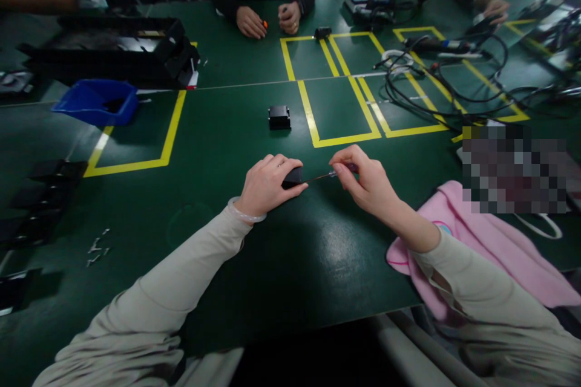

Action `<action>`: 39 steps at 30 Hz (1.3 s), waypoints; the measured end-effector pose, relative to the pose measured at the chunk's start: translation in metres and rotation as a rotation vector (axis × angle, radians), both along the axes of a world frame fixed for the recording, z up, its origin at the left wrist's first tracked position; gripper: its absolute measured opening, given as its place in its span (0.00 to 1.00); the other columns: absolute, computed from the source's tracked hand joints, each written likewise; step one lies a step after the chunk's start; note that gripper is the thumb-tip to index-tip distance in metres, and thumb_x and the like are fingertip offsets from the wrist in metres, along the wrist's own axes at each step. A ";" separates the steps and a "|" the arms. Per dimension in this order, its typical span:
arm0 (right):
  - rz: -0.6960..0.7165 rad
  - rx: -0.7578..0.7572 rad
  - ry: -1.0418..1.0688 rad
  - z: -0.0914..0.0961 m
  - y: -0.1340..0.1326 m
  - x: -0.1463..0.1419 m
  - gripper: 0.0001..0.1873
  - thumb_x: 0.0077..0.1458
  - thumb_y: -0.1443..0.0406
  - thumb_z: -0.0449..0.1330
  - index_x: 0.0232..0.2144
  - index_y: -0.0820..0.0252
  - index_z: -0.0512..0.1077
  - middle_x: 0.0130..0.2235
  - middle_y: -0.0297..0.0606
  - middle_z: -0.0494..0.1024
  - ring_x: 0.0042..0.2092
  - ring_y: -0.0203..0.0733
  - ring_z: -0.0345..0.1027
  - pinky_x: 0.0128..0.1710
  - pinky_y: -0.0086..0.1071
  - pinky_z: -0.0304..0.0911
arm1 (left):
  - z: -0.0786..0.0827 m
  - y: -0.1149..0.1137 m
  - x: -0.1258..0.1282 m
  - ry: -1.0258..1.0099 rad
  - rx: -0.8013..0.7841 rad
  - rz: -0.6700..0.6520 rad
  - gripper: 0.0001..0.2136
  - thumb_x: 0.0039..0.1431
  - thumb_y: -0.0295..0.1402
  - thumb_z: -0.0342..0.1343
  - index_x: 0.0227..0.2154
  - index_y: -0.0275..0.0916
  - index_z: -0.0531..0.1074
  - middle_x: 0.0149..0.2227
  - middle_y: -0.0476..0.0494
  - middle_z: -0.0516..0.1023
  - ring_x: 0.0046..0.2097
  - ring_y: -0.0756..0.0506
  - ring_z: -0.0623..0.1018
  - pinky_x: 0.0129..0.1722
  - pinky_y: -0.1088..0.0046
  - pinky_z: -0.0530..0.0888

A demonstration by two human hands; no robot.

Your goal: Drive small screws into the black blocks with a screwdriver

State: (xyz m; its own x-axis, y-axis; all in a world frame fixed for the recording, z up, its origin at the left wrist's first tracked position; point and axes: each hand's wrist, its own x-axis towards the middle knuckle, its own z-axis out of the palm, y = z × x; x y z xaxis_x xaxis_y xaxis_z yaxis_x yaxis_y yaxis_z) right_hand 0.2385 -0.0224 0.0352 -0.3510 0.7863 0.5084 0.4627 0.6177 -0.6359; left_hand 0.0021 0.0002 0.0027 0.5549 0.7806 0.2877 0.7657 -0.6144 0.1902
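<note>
My left hand (271,184) is closed around a small black box (293,177) and holds it down near the table's middle. In my right hand (363,178) is a screwdriver (333,174), its handle pinched between thumb and fingers. The thin shaft points left, and its tip meets or nearly meets the right side of the box; the exact contact is too small to tell. A second black box (279,117) with shiny bits at its sides sits on the green table (218,139) just beyond my hands.
At left are a blue scoop-shaped bin (97,101), black trays (113,51), a row of black parts (40,199) and several loose screws (97,248). Cables (422,97) sprawl at right, above a pink cloth (481,242). Across the table, a person's hands (267,21) rest.
</note>
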 end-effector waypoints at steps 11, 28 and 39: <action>-0.015 0.005 -0.004 0.000 0.000 0.000 0.02 0.65 0.67 0.54 0.38 0.57 0.66 0.30 0.29 0.71 0.25 0.30 0.66 0.28 0.25 0.61 | 0.001 -0.001 0.000 -0.003 -0.007 0.005 0.21 0.64 0.50 0.54 0.50 0.41 0.73 0.44 0.41 0.77 0.45 0.41 0.74 0.45 0.64 0.70; -0.003 -0.084 -0.005 0.001 0.000 -0.001 0.05 0.66 0.63 0.54 0.36 0.56 0.64 0.25 0.27 0.69 0.23 0.31 0.63 0.26 0.27 0.58 | 0.002 0.000 0.000 -0.008 -0.014 0.000 0.20 0.64 0.50 0.54 0.50 0.41 0.73 0.45 0.42 0.77 0.44 0.41 0.74 0.45 0.64 0.70; -0.024 -0.046 -0.016 0.001 0.001 0.000 0.07 0.67 0.62 0.54 0.34 0.56 0.64 0.24 0.27 0.68 0.22 0.30 0.62 0.25 0.27 0.56 | 0.001 0.000 -0.001 0.005 -0.007 0.000 0.20 0.64 0.50 0.53 0.50 0.41 0.73 0.45 0.42 0.77 0.45 0.41 0.74 0.45 0.64 0.70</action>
State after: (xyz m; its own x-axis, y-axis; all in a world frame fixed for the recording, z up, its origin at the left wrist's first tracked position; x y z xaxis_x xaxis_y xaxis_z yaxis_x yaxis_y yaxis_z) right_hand 0.2384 -0.0213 0.0364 -0.3395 0.8172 0.4657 0.4872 0.5763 -0.6561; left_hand 0.0015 0.0002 0.0036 0.5567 0.7822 0.2796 0.7665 -0.6135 0.1901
